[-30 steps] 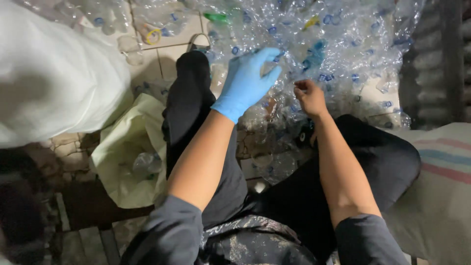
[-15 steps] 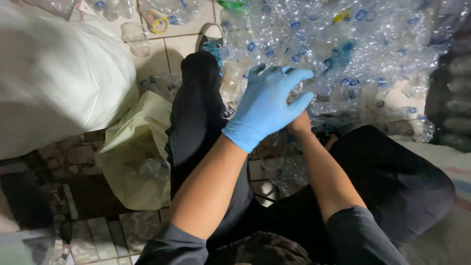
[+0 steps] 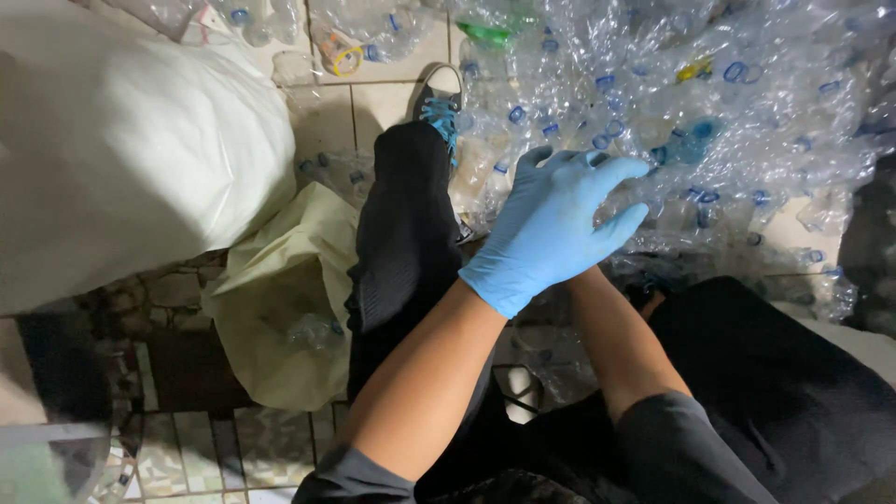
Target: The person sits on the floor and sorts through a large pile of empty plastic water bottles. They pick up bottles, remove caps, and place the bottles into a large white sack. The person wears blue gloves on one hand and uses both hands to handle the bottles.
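Two hands are working at the near edge of a big pile of clear plastic bottles [image 3: 709, 103] that is covering the far right of the tiled floor [image 3: 327, 121]. Left hand [image 3: 551, 229], wearing a blue glove, is hanging palm-down with fingers spread and slightly curled, gripping nothing, just over the near edge of the pile. Right hand is sitting hidden under the gloved one; only its bare forearm [image 3: 621, 341] is showing, so cannot tell if it is pinching anything. Many bottles are lying crushed, with blue cap rings, one green bottle [image 3: 485, 33] sitting at the far edge and a yellow scrap [image 3: 695, 70] lying further right. Black trouser leg [image 3: 406, 233] is stretching away to the far side, ending in a sneaker with blue laces [image 3: 439, 103] touching the pile. Large white sack [image 3: 131, 149] is filling the left side. Pale yellowish bag [image 3: 280, 299] is lying crumpled on the floor just left of the leg, with a clear bottle [image 3: 313, 329] resting on it.
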